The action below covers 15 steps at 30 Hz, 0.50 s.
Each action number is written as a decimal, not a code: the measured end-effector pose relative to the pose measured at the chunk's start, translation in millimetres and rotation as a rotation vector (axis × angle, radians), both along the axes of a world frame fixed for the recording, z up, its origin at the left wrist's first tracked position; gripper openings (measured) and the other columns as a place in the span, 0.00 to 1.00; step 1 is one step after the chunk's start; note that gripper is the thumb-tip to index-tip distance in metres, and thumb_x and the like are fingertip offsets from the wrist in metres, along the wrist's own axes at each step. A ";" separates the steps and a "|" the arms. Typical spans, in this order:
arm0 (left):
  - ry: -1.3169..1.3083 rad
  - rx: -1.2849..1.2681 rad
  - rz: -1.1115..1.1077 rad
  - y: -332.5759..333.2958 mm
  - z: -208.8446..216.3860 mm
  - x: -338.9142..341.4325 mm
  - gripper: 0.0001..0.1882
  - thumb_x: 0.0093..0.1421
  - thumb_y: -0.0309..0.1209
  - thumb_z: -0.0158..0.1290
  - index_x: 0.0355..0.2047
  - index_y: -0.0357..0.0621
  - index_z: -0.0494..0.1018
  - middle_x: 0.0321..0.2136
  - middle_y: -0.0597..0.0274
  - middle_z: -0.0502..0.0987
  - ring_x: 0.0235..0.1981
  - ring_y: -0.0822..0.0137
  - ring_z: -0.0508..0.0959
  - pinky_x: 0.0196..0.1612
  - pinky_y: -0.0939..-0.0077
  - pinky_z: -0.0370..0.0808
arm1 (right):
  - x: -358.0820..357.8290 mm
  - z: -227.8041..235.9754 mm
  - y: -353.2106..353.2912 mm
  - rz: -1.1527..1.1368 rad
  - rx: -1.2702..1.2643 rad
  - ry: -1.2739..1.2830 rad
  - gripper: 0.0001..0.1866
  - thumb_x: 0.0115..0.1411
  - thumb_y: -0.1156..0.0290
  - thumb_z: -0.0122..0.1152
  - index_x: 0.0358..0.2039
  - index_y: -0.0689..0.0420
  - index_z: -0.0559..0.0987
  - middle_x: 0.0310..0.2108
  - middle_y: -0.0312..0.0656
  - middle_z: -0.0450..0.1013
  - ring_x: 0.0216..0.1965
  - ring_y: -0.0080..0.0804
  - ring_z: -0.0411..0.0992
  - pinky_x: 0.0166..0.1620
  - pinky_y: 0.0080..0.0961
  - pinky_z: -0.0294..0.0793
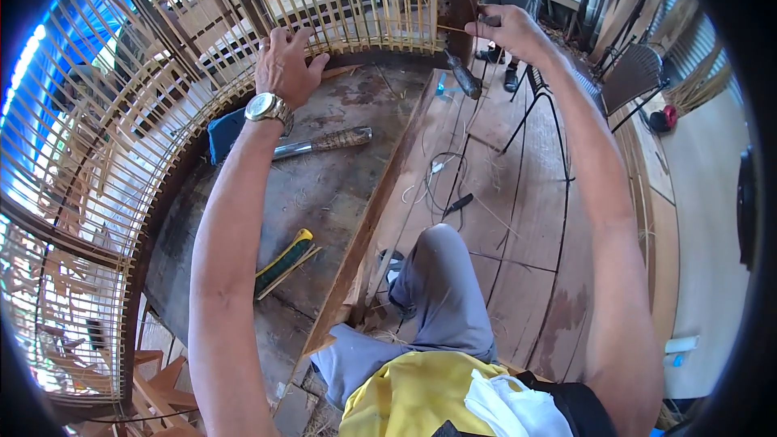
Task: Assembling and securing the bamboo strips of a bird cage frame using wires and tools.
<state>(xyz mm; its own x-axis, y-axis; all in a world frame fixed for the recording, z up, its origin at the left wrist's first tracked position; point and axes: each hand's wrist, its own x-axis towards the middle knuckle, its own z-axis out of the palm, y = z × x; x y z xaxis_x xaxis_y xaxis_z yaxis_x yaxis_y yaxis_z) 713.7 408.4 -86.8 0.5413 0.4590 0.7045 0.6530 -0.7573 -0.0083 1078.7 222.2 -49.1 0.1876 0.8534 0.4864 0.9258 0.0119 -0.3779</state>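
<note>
Tugging could snap the strip (453, 29) my right hand (516, 34) pinches, my left hand (285, 69) spread near the bench's (324, 194) far edge.

**Straw tones against brown and blue**

Lattice (194, 12): straw-yellow, gridded. Tarp (48, 53): bright blue. Table (243, 202): grey-brown, dark-blotched. Watch (267, 108): silver, pale dial. Tool (283, 263): green, yellow-ended. Trousers (449, 291): grey. Shirt (413, 392): yellow. Rag (514, 409): white.
</note>
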 end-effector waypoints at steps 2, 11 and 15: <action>0.013 -0.025 0.005 0.7 0.1 -0.2 0.31 0.61 0.46 0.65 0.62 0.52 0.74 0.53 0.46 0.73 0.53 0.43 0.77 0.55 0.50 0.76 | -0.9 6.3 -3.4 0.025 -0.039 -0.057 0.33 0.62 0.43 0.71 0.50 0.63 0.84 0.34 0.53 0.83 0.34 0.34 0.79 0.44 0.36 0.77; 0.240 -0.129 0.086 -24.1 28.9 -1.5 0.30 0.61 0.46 0.66 0.59 0.48 0.76 0.57 0.46 0.72 0.58 0.46 0.76 0.61 0.52 0.76 | -9.8 9.1 -4.3 -0.055 -0.010 -0.195 0.31 0.60 0.45 0.72 0.45 0.64 0.84 0.33 0.58 0.82 0.37 0.57 0.81 0.43 0.44 0.78; 0.502 -0.208 0.328 -43.0 48.3 28.0 0.32 0.64 0.53 0.62 0.62 0.50 0.75 0.62 0.47 0.71 0.61 0.52 0.75 0.63 0.54 0.75 | -11.2 8.2 -2.1 -0.035 -0.031 -0.127 0.29 0.60 0.45 0.73 0.43 0.63 0.84 0.34 0.56 0.82 0.37 0.59 0.80 0.44 0.44 0.78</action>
